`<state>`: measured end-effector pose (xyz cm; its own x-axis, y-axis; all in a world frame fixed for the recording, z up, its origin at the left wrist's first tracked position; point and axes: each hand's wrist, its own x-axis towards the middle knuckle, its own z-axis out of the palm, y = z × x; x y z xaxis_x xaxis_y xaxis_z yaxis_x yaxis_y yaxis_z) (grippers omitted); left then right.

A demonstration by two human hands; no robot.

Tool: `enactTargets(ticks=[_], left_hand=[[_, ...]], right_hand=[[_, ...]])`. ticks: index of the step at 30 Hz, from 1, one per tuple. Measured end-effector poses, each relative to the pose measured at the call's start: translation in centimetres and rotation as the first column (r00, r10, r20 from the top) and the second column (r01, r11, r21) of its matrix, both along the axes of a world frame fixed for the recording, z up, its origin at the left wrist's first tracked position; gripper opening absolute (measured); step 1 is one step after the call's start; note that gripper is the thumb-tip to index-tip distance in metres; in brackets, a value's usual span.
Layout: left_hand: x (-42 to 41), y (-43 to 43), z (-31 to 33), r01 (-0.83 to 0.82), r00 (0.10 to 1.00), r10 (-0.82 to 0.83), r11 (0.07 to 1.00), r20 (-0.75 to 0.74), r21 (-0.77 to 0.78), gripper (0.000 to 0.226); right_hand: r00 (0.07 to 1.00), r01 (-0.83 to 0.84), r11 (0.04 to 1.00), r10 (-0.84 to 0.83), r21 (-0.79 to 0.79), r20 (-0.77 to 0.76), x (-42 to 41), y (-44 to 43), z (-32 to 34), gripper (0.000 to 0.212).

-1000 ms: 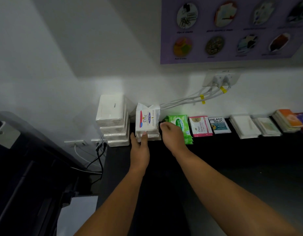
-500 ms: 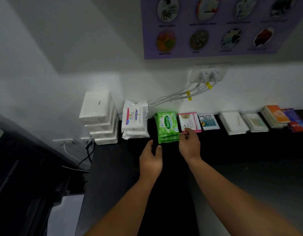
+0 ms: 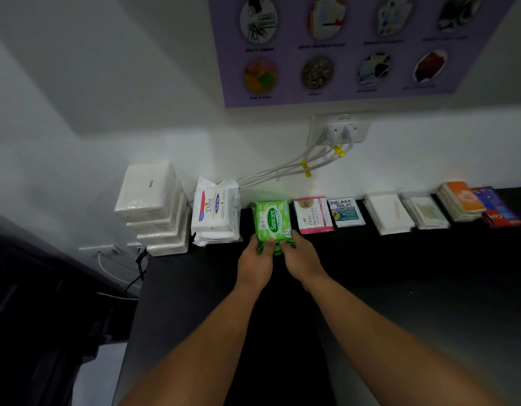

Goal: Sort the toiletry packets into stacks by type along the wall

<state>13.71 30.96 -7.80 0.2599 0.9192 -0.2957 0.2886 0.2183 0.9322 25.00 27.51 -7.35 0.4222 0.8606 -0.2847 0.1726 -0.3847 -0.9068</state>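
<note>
Fingers (image 3: 267,244): our left hand (image 3: 255,265) and right hand (image 3: 301,259) grip the green wipes stack (image 3: 272,219) by its near edge, we judge to square it.
Stack: centre frame, by the wall, between white wipes (image 3: 215,215) and pink sachets (image 3: 312,215).

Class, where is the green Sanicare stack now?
Head view, centre: the green Sanicare stack lies by the wall, between the white Dove wipes and pink Dove sachets, its near edge gripped by the left hand and right hand.

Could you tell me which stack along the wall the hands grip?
The green Sanicare stack, the only green one; left hand and right hand grip its near end.
</note>
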Motion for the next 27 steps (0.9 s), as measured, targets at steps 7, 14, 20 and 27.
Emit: enactTargets(ticks=[7, 14, 20, 27], left_hand=[[0.2, 0.5, 0.1, -0.037, 0.999, 0.037, 0.999, 0.021, -0.012, 0.032], [0.4, 1.9, 0.2, -0.027, 0.999, 0.028, 0.999, 0.026, -0.019, 0.032], [-0.1, 1.1, 0.3, 0.023, 1.0, -0.023, 1.0, -0.008, -0.014, 0.039], [-1.4, -2.7, 2.0, 0.06, 0.975, -0.062, 0.998, -0.212, -0.017, 0.064]], right_hand=[[0.999, -0.048, 0.999, 0.048, 0.005, -0.003, -0.2, 0.5, 0.0, 0.039], [0.995, -0.1, 0.995, 0.1, 0.016, 0.015, 0.5, 1.8, 0.4, 0.04], [0.991, -0.134, 0.99, 0.134, -0.049, 0.005, 1.3, 1.4, 1.6, 0.031], [0.992, -0.043, 0.98, 0.065, -0.193, 0.107, 1.2, -1.7, 1.4, 0.049]])
